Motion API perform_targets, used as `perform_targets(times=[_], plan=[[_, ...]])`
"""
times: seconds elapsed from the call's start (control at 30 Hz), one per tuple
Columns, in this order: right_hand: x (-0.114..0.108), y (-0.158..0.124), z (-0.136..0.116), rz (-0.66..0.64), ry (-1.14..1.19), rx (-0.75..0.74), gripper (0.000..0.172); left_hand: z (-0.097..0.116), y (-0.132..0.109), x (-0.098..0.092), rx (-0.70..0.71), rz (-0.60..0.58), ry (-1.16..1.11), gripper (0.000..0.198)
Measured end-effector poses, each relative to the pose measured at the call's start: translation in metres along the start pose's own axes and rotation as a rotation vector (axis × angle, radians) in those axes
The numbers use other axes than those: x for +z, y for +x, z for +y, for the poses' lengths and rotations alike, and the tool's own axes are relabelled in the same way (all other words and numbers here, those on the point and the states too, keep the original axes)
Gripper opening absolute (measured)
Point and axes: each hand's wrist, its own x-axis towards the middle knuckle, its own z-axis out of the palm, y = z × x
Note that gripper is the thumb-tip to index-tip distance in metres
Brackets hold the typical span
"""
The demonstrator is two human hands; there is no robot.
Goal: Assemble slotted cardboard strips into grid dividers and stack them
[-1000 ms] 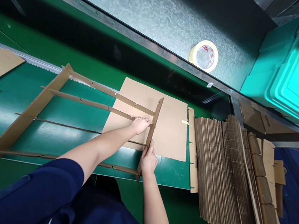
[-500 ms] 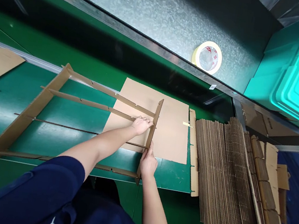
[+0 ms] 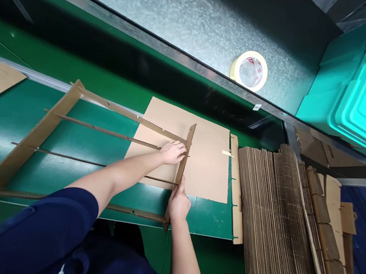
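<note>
A frame of slotted cardboard strips stands on edge on the green tabletop (image 3: 98, 142). Several long strips run between a left cross strip (image 3: 24, 149) and a right cross strip (image 3: 190, 139). My left hand (image 3: 172, 152) is closed around the second long strip (image 3: 110, 133), where it meets the right cross strip. Lower down, my right hand (image 3: 179, 205) grips that cross strip beside its joint with the third long strip (image 3: 68, 157), index finger along its side. The palm sides of both hands are hidden.
Under the frame's right end lies a flat cardboard sheet (image 3: 207, 173). A loose slotted strip (image 3: 235, 187) and a dense stack of cardboard strips (image 3: 255, 204) are to the right. Above, a metal shelf (image 3: 155, 7) holds a tape roll (image 3: 235, 69) and a teal bin (image 3: 341, 78).
The second long strip now shows mostly its thin edge instead of its broad face. Both hands stay at nearly the same joints. The whole view has shifted slightly.
</note>
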Motion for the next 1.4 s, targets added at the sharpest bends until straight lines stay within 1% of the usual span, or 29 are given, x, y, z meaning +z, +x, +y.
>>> perform_targets(times=[0.07,0.1,0.13,0.23,0.27,0.33,0.47,0.6,0.8,1.1,1.27,1.4], plan=[[0.0,0.0,0.001,0.005,0.0,-0.005,0.057,-0.008,0.008,-0.006,0.007,0.064,0.004,0.031],[0.0,-0.001,0.001,0.008,0.0,-0.007,0.056,-0.012,0.014,-0.009,-0.011,0.071,0.018,0.037],[0.001,-0.001,0.002,0.011,0.0,-0.01,0.055,-0.016,0.021,-0.01,-0.039,0.058,0.038,0.044],[0.004,-0.002,0.004,0.009,-0.007,-0.015,0.053,-0.025,0.045,-0.01,-0.134,-0.048,0.088,0.062],[0.005,-0.002,0.005,0.007,-0.01,-0.017,0.053,-0.027,0.053,-0.009,-0.157,-0.065,0.092,0.066],[0.007,-0.002,0.007,0.01,-0.014,-0.025,0.053,-0.031,0.065,-0.007,-0.197,-0.062,0.095,0.07],[0.01,0.0,0.01,0.014,-0.022,-0.042,0.054,-0.038,0.078,-0.007,-0.24,-0.043,0.104,0.082],[0.01,0.001,0.012,0.005,-0.031,-0.057,0.056,-0.045,0.086,-0.006,-0.23,-0.038,0.118,0.09],[0.01,0.002,0.012,0.005,-0.048,-0.056,0.056,-0.049,0.093,-0.006,-0.187,-0.075,0.111,0.09],[0.01,0.0,0.018,0.01,-0.044,-0.047,0.057,-0.048,0.088,-0.006,-0.18,-0.055,0.121,0.081],[0.008,0.003,0.011,-0.021,-0.104,-0.019,0.057,-0.046,0.089,0.0,-0.183,-0.066,0.127,0.073],[0.014,0.003,0.007,0.003,-0.132,-0.014,0.063,-0.042,0.091,-0.004,-0.188,-0.072,0.123,0.065]])
